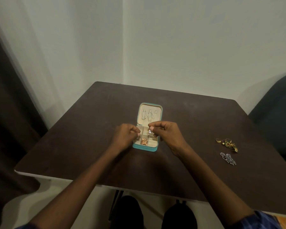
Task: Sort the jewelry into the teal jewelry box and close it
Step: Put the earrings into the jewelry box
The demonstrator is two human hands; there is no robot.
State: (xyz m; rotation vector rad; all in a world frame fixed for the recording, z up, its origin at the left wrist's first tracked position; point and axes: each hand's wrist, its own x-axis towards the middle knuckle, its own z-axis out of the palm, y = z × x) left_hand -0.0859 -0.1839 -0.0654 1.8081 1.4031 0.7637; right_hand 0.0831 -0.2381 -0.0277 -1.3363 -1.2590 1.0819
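Observation:
The teal jewelry box [144,148] lies open in the middle of the dark table, its lid [155,107] flat at the back with silver chains hooked inside. A gold piece [144,141] sits in a front compartment. My right hand [168,134] hovers over the box's right side and pinches a thin silver chain with a pale pendant [149,132] dangling above the compartments. At the box's left edge my left hand [125,137] is curled; what it holds is hidden.
On the right of the table [73,138] lie a cluster of gold and green jewelry [227,144] and a silver brooch-like piece [228,159]. A dark chair [277,113] stands at the far right, a dark curtain at the left.

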